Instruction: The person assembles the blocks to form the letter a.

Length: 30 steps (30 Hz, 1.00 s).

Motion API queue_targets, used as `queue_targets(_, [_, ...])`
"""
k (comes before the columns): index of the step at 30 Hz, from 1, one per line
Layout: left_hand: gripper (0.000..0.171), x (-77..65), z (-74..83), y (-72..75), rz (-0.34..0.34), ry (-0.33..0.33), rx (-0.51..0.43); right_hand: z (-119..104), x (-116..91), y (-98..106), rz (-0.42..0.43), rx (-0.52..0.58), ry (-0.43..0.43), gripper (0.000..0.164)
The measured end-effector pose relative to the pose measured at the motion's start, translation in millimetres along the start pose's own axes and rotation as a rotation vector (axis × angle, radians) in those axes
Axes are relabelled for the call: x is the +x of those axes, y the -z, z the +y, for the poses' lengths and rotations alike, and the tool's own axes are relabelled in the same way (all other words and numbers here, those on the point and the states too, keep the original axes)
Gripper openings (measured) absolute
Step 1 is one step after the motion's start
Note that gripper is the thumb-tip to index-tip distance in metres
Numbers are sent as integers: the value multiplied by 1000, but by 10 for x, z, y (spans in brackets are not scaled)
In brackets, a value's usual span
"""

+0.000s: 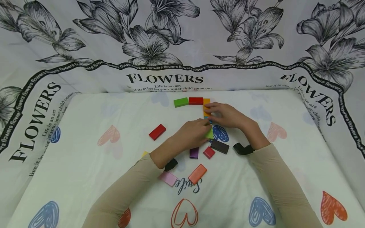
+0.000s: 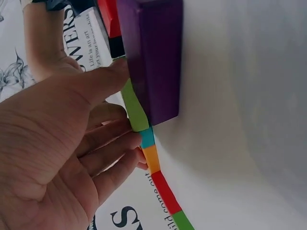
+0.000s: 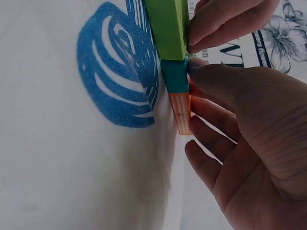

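Observation:
Along one line on the cloth run a green block [image 1: 181,102], a red block [image 1: 195,101], an orange block [image 1: 206,101], a teal block [image 3: 175,75] and a lime green block [image 2: 135,106]. My left hand [image 1: 192,133] grips the lime block from above, thumb by its near end and fingers by the teal block. Across from it, my right hand [image 1: 228,115] rests loosely extended fingers on the orange block, its thumb touching the teal one. A purple block [image 2: 160,62] stands just in front of the left hand in the left wrist view.
Near the hands lie a black block [image 1: 220,146] and a small red block [image 1: 209,152]. Closer to me are a coral block [image 1: 197,174] and a pink block [image 1: 168,178]. Another red block [image 1: 157,132] lies left; a yellow piece [image 1: 145,154] peeks from behind my left wrist.

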<state>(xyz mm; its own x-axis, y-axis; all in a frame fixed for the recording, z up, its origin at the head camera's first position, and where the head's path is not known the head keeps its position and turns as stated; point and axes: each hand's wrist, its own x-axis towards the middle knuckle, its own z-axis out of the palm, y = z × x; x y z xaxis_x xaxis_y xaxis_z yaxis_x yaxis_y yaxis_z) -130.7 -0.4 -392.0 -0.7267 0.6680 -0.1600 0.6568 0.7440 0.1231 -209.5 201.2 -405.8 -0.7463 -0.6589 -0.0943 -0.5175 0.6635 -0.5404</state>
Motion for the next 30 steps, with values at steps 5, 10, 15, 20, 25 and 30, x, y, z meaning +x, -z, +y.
queue_targets(5, [56,-26,8,1,-14,-1,35,-5,-2,24,-9,0,0,50])
queue_targets(10, [54,-25,10,3,-14,-1,44,-6,-5,40,-5,17,4,50])
queue_targets(15, [53,-18,13,-9,-7,-3,60,17,11,11,-9,30,0,50])
queue_targets(20, [52,-11,24,-20,-9,1,60,27,6,-6,-11,34,0,50])
queue_targets(25, [51,-8,36,-28,4,0,75,36,4,0,-9,11,4,50])
queue_targets(30, [49,-24,41,-21,22,-2,105,33,-4,5,-3,13,10,49])
